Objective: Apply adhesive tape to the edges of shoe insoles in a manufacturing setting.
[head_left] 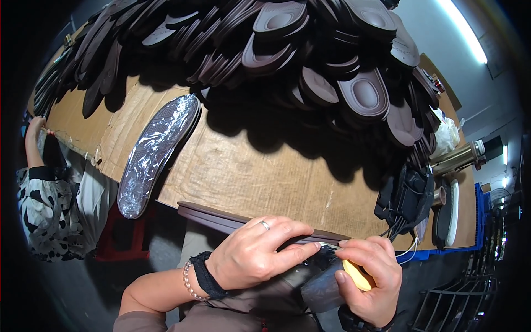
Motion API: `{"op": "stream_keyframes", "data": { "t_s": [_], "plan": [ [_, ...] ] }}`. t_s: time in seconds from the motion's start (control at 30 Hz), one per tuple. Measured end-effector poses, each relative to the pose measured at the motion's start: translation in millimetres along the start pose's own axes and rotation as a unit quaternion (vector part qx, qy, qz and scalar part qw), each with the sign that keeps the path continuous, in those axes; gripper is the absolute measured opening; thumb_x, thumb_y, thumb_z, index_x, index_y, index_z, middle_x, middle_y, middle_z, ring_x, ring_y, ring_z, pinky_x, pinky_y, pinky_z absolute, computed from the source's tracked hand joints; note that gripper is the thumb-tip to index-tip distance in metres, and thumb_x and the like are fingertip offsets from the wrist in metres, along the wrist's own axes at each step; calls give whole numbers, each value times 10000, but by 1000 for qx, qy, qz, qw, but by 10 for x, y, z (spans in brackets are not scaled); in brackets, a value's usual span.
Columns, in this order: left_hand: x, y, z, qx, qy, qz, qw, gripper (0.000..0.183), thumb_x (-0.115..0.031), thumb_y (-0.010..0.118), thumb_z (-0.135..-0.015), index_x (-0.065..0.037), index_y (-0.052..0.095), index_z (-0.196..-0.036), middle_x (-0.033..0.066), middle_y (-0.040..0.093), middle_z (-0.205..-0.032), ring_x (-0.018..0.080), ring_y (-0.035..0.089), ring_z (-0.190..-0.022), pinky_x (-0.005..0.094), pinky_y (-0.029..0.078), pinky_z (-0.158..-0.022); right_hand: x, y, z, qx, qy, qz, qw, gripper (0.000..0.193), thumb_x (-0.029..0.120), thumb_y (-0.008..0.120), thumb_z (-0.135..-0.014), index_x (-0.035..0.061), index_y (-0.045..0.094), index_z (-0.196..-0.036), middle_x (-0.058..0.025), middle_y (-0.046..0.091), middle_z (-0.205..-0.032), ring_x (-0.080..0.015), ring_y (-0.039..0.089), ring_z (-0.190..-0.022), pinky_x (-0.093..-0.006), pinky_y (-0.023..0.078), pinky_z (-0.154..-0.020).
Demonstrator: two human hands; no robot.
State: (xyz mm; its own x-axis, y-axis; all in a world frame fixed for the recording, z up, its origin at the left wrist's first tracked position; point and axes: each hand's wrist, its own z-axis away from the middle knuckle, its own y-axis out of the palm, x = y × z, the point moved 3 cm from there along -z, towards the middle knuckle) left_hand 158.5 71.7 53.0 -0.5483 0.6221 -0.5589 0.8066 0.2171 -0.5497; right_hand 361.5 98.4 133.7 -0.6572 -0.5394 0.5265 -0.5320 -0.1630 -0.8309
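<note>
A brown shoe sole (213, 217) stands edge-on along the near edge of the table. My left hand (257, 252) is wrapped over it, thumb and fingers pointing right, holding it against the edge. My right hand (376, 279) is closed on a smooth yellow piece (357, 275), which might be a tool handle; its far end is hidden. The right fingertips meet the sole's right end, close to my left fingertips. Below them hangs a greyish translucent piece (323, 290), partly covered by the right hand. A film-wrapped sole (157, 155) lies on the cardboard to the left.
Cardboard (260, 171) covers the table. A large heap of brown soles (276, 50) fills its far side. At right are a black bundle with cords (406, 196), a metal flask (456, 159) and a white-edged sole (452, 213). Another person's arm (34, 141) is at far left.
</note>
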Motion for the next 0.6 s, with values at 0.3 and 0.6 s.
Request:
{"op": "stream_keyframes", "data": {
  "t_s": [0.3, 0.6],
  "plan": [
    [-26, 78, -47, -38, -31, -19, 999, 226, -135, 772, -799, -125, 772, -1025, 21, 731, -1052, 201, 720, -904, 329, 574, -772, 65, -79, -50, 4, -41, -17, 999, 301, 86, 789, -820, 34, 757, -1114, -172, 751, -1110, -367, 671, -999, -440, 505, -948],
    [-15, 54, -52, -37, -18, -27, 999, 224, -141, 707, -804, -132, 763, -1020, 13, 721, -1067, 179, 710, -897, 315, 568, -776, 16, -63, -53, 3, -47, -28, 998, 311, 95, 789, -811, 30, 751, -1114, -174, 748, -1100, -377, 666, -992, -439, 511, -928]
  ]
}}
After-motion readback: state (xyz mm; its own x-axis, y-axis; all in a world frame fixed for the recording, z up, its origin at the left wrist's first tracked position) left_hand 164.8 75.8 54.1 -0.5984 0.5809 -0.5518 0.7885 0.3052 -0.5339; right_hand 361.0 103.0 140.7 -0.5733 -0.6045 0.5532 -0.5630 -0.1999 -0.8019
